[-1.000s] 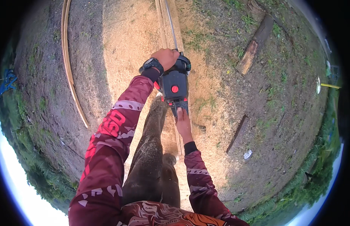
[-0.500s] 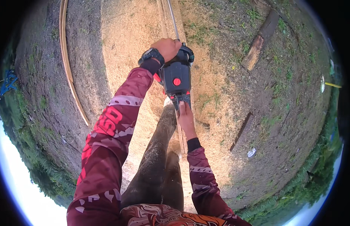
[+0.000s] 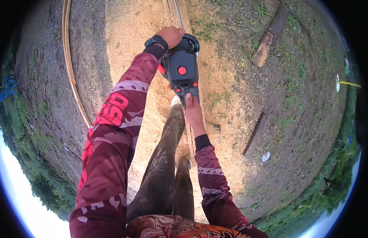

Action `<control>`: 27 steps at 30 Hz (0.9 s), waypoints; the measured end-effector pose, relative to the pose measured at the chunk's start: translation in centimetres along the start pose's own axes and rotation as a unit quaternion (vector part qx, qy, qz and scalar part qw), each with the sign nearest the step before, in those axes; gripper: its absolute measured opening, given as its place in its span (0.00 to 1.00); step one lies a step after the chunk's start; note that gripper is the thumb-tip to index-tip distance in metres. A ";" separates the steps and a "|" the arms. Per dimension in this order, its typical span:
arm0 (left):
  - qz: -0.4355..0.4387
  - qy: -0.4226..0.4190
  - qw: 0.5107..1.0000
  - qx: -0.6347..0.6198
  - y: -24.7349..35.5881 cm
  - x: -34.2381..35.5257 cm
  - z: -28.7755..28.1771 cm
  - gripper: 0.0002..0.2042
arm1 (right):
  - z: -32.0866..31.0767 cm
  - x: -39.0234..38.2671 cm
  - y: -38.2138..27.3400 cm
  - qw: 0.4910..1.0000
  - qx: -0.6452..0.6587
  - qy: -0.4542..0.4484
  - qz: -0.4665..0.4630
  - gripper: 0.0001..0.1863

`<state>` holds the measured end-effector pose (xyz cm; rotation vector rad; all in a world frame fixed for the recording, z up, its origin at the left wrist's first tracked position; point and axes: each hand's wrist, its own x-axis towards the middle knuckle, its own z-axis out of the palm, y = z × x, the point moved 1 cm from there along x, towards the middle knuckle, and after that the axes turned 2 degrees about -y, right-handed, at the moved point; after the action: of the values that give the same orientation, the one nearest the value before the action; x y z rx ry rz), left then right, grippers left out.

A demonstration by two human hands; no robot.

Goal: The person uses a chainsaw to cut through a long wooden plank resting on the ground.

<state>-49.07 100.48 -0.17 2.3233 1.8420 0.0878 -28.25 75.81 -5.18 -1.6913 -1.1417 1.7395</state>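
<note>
A black chainsaw [image 3: 183, 63] with red knobs is held out in front of me, over a long timber [image 3: 190, 146]. Its guide bar [image 3: 178, 14] points away along the wood toward the top of the view. My left hand [image 3: 171, 37] is closed round the front handle, with a black watch on its wrist. Behind the motor housing my right hand [image 3: 194, 115] grips the rear handle, thumb on top. The fingers underneath are hidden, and so is the trigger.
Pale sawdust [image 3: 128, 39] covers the ground round the timber. Long thin wood strips [image 3: 69, 59] lie to the left. On the right are a cut log [image 3: 267, 43], a dark narrow board [image 3: 253, 135] and a crumpled clear scrap [image 3: 265, 157]. My legs [image 3: 164, 158] straddle close to the timber.
The chainsaw and both hands have shifted slightly away from me and a little to the left. Both hands have kept their grip.
</note>
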 end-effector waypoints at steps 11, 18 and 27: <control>-0.005 -0.057 0.998 -0.015 7.2 -8.0 1.7 0.16 | -2.3 -6.1 7.9 0.999 -0.007 0.024 -0.023 0.28; -0.048 -0.067 0.995 -0.057 10.6 -12.1 2.1 0.17 | -3.0 -9.3 12.1 1.000 0.022 -0.007 0.011 0.26; -0.099 -0.112 0.985 -0.087 14.6 -16.0 2.4 0.18 | -4.1 -12.4 17.3 0.999 0.018 0.005 -0.044 0.27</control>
<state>-38.43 81.49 0.98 1.9380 1.8587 -0.0360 -18.70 57.36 -11.38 -1.6028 -1.1565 1.6869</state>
